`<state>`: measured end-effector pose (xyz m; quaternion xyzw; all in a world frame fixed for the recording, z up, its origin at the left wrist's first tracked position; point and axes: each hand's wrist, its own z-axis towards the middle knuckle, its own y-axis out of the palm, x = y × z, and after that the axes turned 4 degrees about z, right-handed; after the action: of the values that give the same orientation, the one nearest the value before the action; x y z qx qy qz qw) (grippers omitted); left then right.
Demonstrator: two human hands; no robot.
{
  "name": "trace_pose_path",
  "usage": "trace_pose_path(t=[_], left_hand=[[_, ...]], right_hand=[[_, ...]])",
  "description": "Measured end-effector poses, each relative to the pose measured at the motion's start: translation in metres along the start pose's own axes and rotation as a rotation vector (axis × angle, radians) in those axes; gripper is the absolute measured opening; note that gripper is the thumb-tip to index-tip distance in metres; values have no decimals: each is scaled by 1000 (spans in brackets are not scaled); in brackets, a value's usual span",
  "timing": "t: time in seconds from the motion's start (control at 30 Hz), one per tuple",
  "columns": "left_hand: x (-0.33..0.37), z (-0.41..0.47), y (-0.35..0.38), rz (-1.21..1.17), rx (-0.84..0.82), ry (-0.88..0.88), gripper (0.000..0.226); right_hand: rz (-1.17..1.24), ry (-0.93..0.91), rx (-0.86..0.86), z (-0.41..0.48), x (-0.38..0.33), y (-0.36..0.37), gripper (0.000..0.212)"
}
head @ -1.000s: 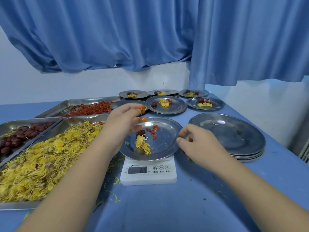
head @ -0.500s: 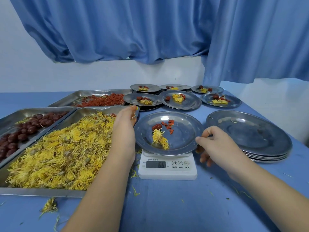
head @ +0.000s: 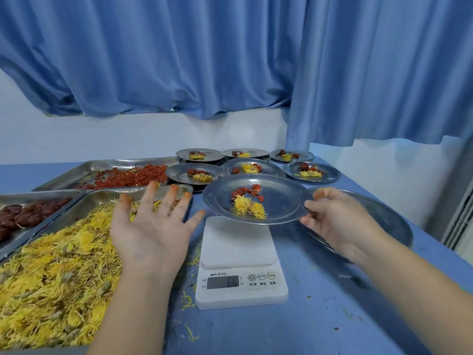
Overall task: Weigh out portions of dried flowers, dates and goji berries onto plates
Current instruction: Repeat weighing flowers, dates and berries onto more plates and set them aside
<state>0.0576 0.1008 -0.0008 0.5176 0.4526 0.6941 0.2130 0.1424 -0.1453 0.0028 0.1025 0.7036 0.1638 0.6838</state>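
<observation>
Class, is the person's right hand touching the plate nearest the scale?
Touching. The head view shows the right hand pinching the rim of the plate, thumb on top, fingers underneath.

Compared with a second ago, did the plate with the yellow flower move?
Yes. It sat on the scale; now the right hand holds the plate by its rim, lifted up and away, so the scale's white top shows.

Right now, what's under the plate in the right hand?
The white scale: its near platform shows bare. The plate hides its far edge, so contact cannot be told. The right hand pinches the rim.
</observation>
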Motion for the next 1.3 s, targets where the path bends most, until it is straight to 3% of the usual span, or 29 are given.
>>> trace_pose_path(t=[0.2, 0.4, 0.77, 0.87, 0.97, 1.1, 1.3], left_hand=[[-23, -6, 13, -96, -135, -154, 64], [-37, 2, 10, -114, -187, -244, 62], [-43, 18, 7, -84, -129, -316, 56], [-41, 21, 10, -63, -146, -335, 55], [-38, 22, 13, -48, -143, -342, 56], [-35, 23, 12, -39, -142, -338, 62], [-31, 24, 7, -42, -165, -309, 66]], right_hand=[[63, -81, 99, 56, -47, -17, 28], [-39, -76, 314, 135, -67, -43, 12], [-164, 6, 627, 222, -42, -62, 17], [-158, 36, 663, 243, -40, -67, 25], [-148, 89, 663, 257, -34, -69, 9], [-150, 91, 639, 272, -22, -68, 23], [-148, 172, 587, 284, -13, -74, 20]])
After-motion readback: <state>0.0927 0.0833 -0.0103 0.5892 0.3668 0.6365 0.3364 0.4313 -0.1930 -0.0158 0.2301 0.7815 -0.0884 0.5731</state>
